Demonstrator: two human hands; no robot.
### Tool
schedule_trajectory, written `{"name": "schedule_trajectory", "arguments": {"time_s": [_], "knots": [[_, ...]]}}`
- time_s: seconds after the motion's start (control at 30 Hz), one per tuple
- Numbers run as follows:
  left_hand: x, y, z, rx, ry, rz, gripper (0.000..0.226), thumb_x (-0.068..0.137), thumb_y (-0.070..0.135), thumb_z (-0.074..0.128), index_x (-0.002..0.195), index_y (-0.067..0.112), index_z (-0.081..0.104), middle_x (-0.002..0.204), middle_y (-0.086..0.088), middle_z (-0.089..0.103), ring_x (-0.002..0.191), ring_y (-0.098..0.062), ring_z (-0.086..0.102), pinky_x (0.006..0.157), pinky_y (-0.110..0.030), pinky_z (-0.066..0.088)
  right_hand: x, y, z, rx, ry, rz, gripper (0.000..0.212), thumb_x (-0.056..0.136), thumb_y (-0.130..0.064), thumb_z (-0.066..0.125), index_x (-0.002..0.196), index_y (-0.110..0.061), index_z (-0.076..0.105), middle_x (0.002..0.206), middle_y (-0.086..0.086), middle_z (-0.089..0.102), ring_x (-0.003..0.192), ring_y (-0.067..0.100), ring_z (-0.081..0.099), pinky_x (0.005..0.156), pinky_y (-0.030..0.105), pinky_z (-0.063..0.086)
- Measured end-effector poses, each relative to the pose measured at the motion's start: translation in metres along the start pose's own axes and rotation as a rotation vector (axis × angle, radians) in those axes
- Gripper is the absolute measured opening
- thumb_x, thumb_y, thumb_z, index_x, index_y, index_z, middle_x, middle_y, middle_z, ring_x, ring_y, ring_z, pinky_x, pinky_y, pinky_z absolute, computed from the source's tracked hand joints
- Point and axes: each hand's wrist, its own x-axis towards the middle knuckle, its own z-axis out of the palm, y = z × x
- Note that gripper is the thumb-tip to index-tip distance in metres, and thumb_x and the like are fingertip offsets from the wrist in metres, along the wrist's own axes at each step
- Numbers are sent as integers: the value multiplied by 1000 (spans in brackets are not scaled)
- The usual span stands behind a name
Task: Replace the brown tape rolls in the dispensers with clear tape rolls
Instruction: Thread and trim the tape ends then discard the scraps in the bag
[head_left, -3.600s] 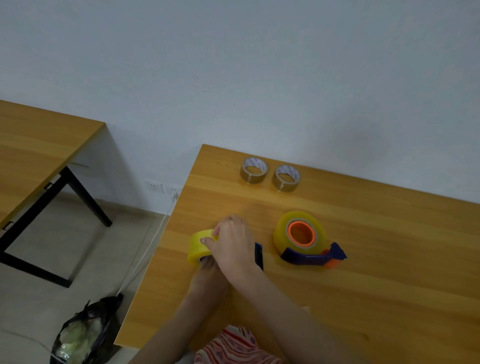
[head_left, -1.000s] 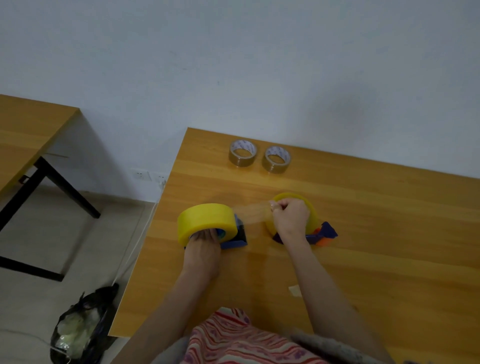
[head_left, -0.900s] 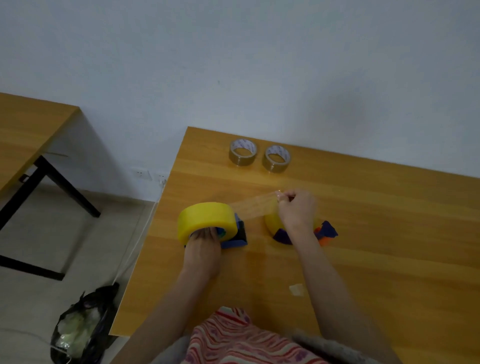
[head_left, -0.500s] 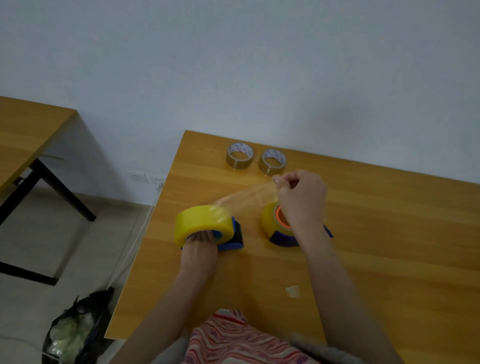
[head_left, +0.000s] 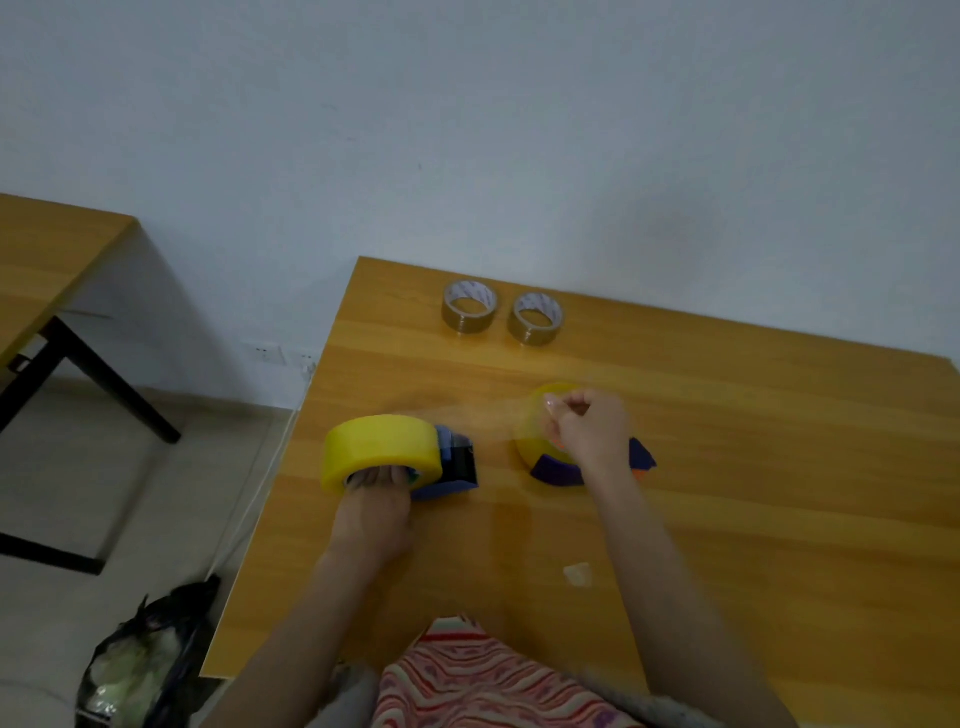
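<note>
A yellowish clear tape roll (head_left: 382, 449) sits in a blue dispenser (head_left: 457, 470) near the table's left edge. My left hand (head_left: 376, 506) grips the dispenser from the near side, fingers tucked into the roll's core. My right hand (head_left: 584, 428) pinches the free end of this roll's tape, and a faint clear strip (head_left: 488, 413) stretches from roll to hand. Behind that hand lies a second clear roll (head_left: 532, 436) in a blue dispenser (head_left: 558, 470). Two brown tape rolls (head_left: 470, 306) (head_left: 535, 318) lie flat side by side at the far edge.
A small scrap of tape (head_left: 578, 574) lies on the wooden table (head_left: 779, 467) near me. A second table (head_left: 47, 260) stands to the left across a gap. A black bag (head_left: 140, 660) sits on the floor by the table's near left corner.
My right hand had raised the tape end up toward the brown rolls; it has now come back down in front of the second dispenser. My left hand has stayed on the left dispenser.
</note>
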Motion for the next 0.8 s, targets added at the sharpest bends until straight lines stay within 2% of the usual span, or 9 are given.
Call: {"name": "schedule_trajectory", "arguments": {"time_s": [0.1,0.17,0.23,0.3,0.37,0.4,0.5,0.57,0.8], "knots": [[1,1,-1,10,20,-24,49,86,14,48,132,2,36,130,-18,51,122,-32,49,105,-36,35,2,16,9,-93,-6,-9,23,89,-24,62,84,-2,68,79,1,64,78,17,58,80,29,49],[-1,4,-2,48,64,-33,48,82,18,58,125,1,45,120,-17,59,112,-30,57,97,-35,43,3,29,15,-157,1,-4,26,90,-25,61,87,0,68,83,3,64,80,18,57,79,27,45],[-1,5,-2,88,92,-12,54,48,23,85,94,2,66,82,-14,70,75,-25,70,66,-30,56,3,44,23,-170,-10,42,30,90,-26,60,81,0,69,83,11,71,81,23,65,79,31,51],[3,3,5,81,167,13,56,20,19,91,71,6,69,58,-8,67,52,-23,67,47,-27,54,2,56,31,-162,-26,95,28,90,-27,60,75,-4,67,81,12,71,80,23,66,74,28,49],[4,2,6,82,106,8,54,26,20,91,73,6,70,62,-8,69,58,-23,68,56,-30,57,-2,65,39,-154,-28,127,27,89,-28,61,73,-8,65,78,9,68,74,20,61,69,24,42],[2,2,3,94,64,-12,50,41,23,89,84,6,71,73,-9,71,70,-24,70,68,-32,59,-4,68,41,-144,-23,136,26,89,-28,61,75,-7,65,79,8,67,74,18,59,68,23,39],[7,2,1,57,21,-42,44,84,21,55,126,8,48,123,-11,57,119,-26,51,106,-33,36,-11,73,49,-108,3,103,24,88,-30,62,82,-7,66,80,5,67,75,18,60,61,23,39],[11,2,-1,13,-42,-25,46,86,23,49,130,10,42,130,-10,50,126,-25,43,111,-33,27,-17,75,54,-108,7,57,25,88,-31,62,83,-7,66,77,3,65,72,15,58,60,22,39],[18,-9,0,-78,-135,-56,48,82,35,55,124,12,49,127,-9,53,124,-25,44,107,-33,33,-21,81,77,101,-44,167,23,87,-31,63,84,-8,65,83,9,70,80,23,66,77,39,56]]}}
